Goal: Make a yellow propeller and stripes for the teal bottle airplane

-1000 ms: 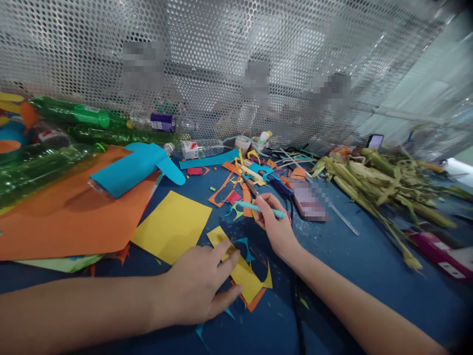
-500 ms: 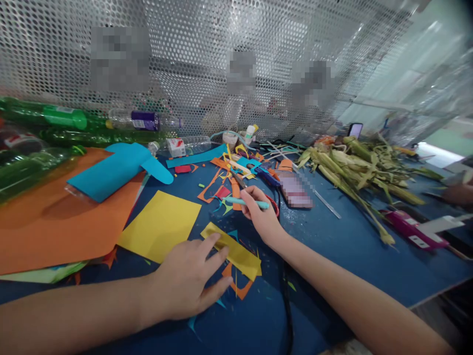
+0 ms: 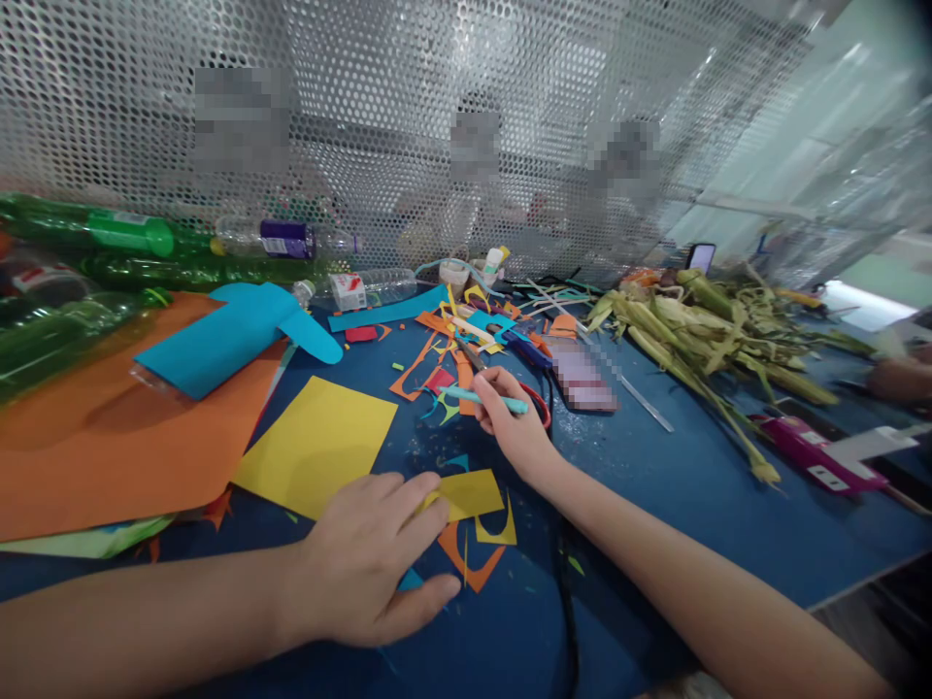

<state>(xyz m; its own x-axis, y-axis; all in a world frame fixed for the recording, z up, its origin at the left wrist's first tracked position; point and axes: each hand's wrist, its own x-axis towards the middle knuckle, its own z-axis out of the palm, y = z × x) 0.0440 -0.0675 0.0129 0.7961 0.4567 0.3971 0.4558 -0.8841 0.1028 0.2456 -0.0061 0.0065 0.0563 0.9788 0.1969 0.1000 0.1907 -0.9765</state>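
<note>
My left hand (image 3: 385, 553) lies over the blue table with its fingers apart. Its fingertips rest on the left end of a yellow paper strip (image 3: 473, 493), and the thumb is off the strip. A larger yellow sheet (image 3: 320, 437) lies just beyond this hand. My right hand (image 3: 508, 417) is closed around a teal pen (image 3: 458, 394). Under that hand a red loop (image 3: 543, 406) and a dark blade (image 3: 470, 353) show, looking like scissors. Whether the fingers also grip them I cannot tell. Yellow (image 3: 508, 524) and orange offcuts (image 3: 477, 573) lie near the strip.
At left, a blue paper-wrapped bottle (image 3: 218, 345) lies on orange sheets (image 3: 131, 456), before green bottles (image 3: 131, 231). Colourful scraps (image 3: 487, 320), a phone (image 3: 582, 374), corn husks (image 3: 699, 330) and a magenta tool (image 3: 822, 454) sit further right. A black cable (image 3: 564, 602) crosses the table.
The yellow strip has turned under my left fingers, its right end swinging away from me and uncovering a yellow offcut. My left fingers have drawn closer together. My right hand has barely moved.
</note>
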